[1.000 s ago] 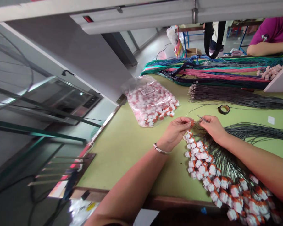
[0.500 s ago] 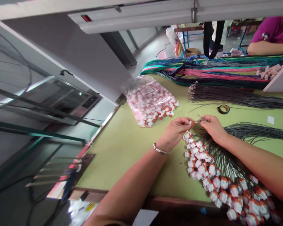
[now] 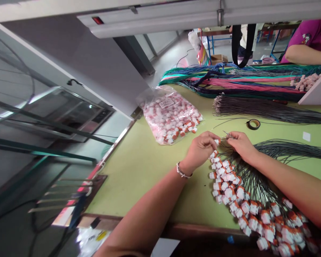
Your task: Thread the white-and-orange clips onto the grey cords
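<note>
My left hand pinches a small white and orange connector housing above the table. Close by on its right, my right hand is closed around thin wires whose metal-tipped ends point toward the connector. Whether a tip is inside the housing I cannot tell. Below both hands, a long pile of white and orange connectors with dark wires attached runs toward the table's front edge. Past my right hand lies a bundle of dark grey wires.
A clear plastic bag of connectors lies beyond my left hand. A roll of black tape, another dark wire bundle and coloured wires lie farther back. A lamp housing hangs overhead. A co-worker's arm shows at upper right.
My left hand has turned slightly, its fingers curling more over the connector. My right hand stays almost in place. The co-worker's arm has shifted right.
</note>
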A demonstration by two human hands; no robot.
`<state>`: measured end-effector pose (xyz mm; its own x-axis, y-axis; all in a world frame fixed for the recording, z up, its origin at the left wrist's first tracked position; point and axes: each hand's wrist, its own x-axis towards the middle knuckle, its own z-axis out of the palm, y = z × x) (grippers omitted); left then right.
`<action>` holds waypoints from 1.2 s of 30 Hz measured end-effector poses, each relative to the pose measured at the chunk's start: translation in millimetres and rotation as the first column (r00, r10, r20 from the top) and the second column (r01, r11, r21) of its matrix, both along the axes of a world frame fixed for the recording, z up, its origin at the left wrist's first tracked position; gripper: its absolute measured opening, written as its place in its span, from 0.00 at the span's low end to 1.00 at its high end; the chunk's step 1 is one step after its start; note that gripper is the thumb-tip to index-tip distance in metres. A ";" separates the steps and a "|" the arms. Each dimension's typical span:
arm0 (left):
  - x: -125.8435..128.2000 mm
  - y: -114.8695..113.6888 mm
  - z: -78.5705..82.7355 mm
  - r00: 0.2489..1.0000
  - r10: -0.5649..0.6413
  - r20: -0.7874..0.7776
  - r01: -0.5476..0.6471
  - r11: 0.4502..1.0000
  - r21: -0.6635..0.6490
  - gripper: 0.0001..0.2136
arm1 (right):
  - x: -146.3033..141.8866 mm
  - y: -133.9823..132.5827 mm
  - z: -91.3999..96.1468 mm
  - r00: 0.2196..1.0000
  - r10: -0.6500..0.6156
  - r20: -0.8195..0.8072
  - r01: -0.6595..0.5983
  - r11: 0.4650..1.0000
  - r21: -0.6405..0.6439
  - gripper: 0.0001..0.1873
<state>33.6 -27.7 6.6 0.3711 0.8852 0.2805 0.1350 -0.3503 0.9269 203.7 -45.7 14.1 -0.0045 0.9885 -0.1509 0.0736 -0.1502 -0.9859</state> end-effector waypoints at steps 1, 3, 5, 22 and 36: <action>0.0 0.2 -0.9 1.000 -0.001 0.013 0.001 1.000 -0.020 0.09 | 0.3 0.1 -0.2 1.000 0.007 0.005 -0.007 1.000 0.006 0.07; 0.9 0.4 -3.2 0.997 -0.005 0.076 0.013 0.995 -0.099 0.08 | 0.6 0.2 -1.1 1.000 0.011 0.011 -0.011 1.000 0.013 0.07; 2.2 0.4 -5.6 0.986 -0.003 0.167 0.036 0.980 -0.194 0.09 | 0.7 0.3 -2.3 1.000 0.013 0.016 -0.013 1.000 0.016 0.07; 14.4 -1.7 -9.5 0.949 0.078 0.307 0.033 0.939 -0.341 0.10 | 0.1 3.2 -6.2 0.998 0.013 0.069 -0.019 0.995 0.098 0.07; 15.4 -3.9 -6.5 0.934 0.128 0.334 0.003 0.930 -0.367 0.11 | -1.8 2.4 -8.1 0.984 -0.003 0.181 -0.019 0.993 0.120 0.05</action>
